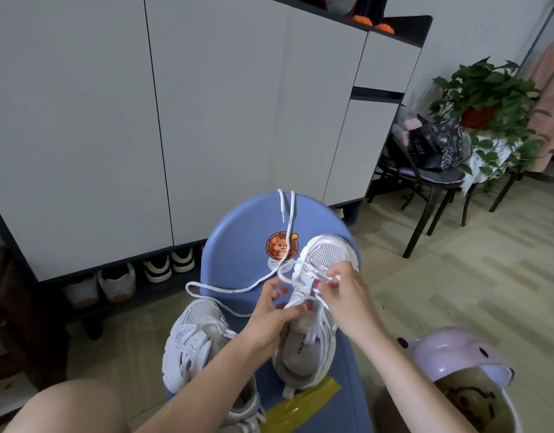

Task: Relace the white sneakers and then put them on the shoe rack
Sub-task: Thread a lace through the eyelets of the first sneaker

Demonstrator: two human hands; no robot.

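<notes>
White mesh-and-synthetic sneaker being laced (313, 307) stands toe-away on a blue plastic stool (238, 242); its mate (194, 342) lies at the stool's left edge, near the knee. Both appear light, with soft uppers over stiffer soles; best held by the sole or heel collar. The white shoelace (238, 289) is limp and thin, trailing in a long loop leftward and up over the stool's far rim; judged easiest to control near its tip. Left hand (269, 310) rests against the shoe's side, fingers loosely curled, thumb on the tongue area. Right hand (341, 289) pinches the lace at the upper eyelets, fingertips together.
</notes>
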